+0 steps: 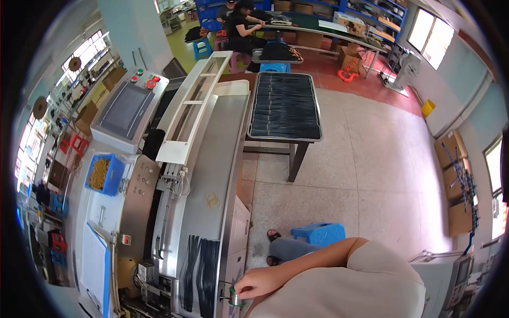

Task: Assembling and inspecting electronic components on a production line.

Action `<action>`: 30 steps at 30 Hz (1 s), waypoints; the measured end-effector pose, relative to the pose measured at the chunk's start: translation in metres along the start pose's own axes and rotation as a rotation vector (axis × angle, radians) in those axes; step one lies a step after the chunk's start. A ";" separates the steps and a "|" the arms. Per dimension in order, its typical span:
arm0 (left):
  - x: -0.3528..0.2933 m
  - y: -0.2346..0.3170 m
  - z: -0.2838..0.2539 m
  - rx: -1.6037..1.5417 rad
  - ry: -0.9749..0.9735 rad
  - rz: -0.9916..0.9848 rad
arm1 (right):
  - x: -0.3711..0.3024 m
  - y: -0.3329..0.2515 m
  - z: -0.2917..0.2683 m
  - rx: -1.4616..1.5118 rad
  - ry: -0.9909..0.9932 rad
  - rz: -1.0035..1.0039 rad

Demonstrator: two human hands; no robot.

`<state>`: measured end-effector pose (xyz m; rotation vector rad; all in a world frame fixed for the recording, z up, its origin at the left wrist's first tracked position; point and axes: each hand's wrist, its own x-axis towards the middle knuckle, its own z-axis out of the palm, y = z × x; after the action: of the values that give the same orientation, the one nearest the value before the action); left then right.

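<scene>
My right hand (255,282) is closed, with its fingers bent down over a small metal cylinder (235,300) with a green ring at the machine's near side edge. I cannot make out what, if anything, is pinched between the fingertips. Just left of it, bundles of straight black cables (207,273) lie on the steel work surface (209,225). A few loose yellow rubber bands (212,200) rest farther up the same surface. My left hand is not in view.
A tray of black cables (284,106) stands on a table beyond the machine. A control panel (125,109), a blue bin of yellow bands (99,174) and a clipboard (95,267) are at left. A blue stool (321,233) stands nearby. People (244,26) sit at a far bench.
</scene>
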<state>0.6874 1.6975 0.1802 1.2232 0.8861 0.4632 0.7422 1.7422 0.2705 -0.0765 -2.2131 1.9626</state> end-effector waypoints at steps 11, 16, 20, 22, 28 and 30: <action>0.071 0.007 -0.005 0.122 -0.206 -0.105 | -0.055 0.012 -0.095 -0.301 0.602 -0.026; 0.122 0.013 -0.042 0.399 0.040 -0.062 | -0.114 0.052 -0.232 -0.024 1.353 0.087; 0.165 0.015 -0.092 1.195 0.374 -0.085 | -0.206 0.182 -0.363 -0.132 2.033 0.130; 0.183 0.041 -0.117 1.181 0.437 -0.205 | -0.248 0.223 -0.398 -0.106 2.274 0.293; 0.247 0.107 -0.162 1.210 0.589 -0.214 | -0.309 0.399 -0.443 0.110 2.473 0.897; 0.279 0.118 -0.160 1.241 0.583 -0.112 | -0.346 0.439 -0.451 0.285 2.531 0.953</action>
<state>0.7440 2.0353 0.1859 2.1802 1.8707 0.1289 1.1226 2.1846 -0.1486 -2.0859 0.0086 0.5447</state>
